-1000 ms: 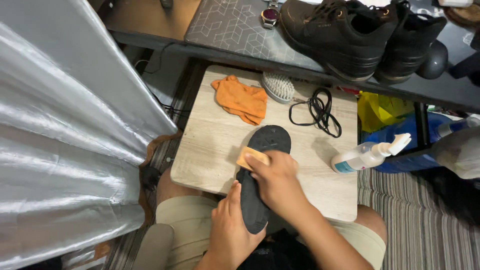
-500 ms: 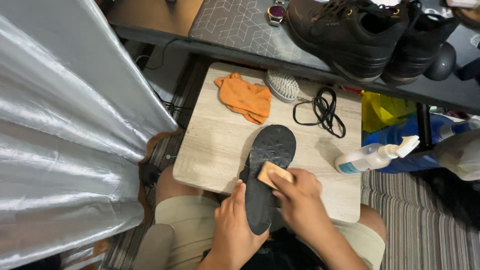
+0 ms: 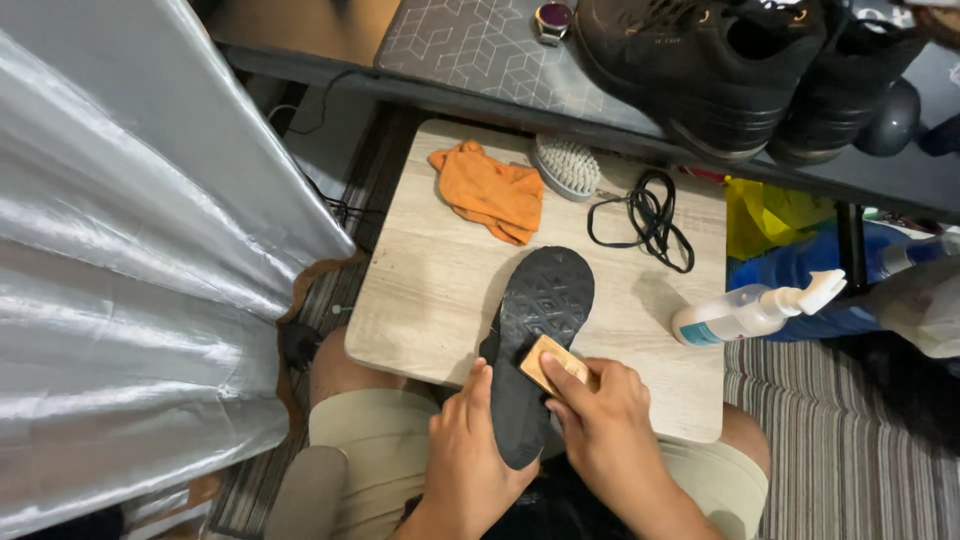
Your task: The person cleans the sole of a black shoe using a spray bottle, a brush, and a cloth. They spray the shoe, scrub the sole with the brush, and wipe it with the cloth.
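So the black insole (image 3: 535,340) lies tread-side up, its heel end cupped in the left hand (image 3: 470,455), fingers curled around its edge from below-left. The right hand (image 3: 600,420) pinches a small tan block (image 3: 553,364) in its fingertips, pressed flat on the insole's middle. The toe end points away from both hands, resting on the little wooden table (image 3: 430,280).

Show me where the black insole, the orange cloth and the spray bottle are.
black insole (image 3: 545,300), head view, on the patterned toe end.
orange cloth (image 3: 490,192), head view, on the middle of the crumpled fabric.
spray bottle (image 3: 725,320), head view, on the white body lying on the table.
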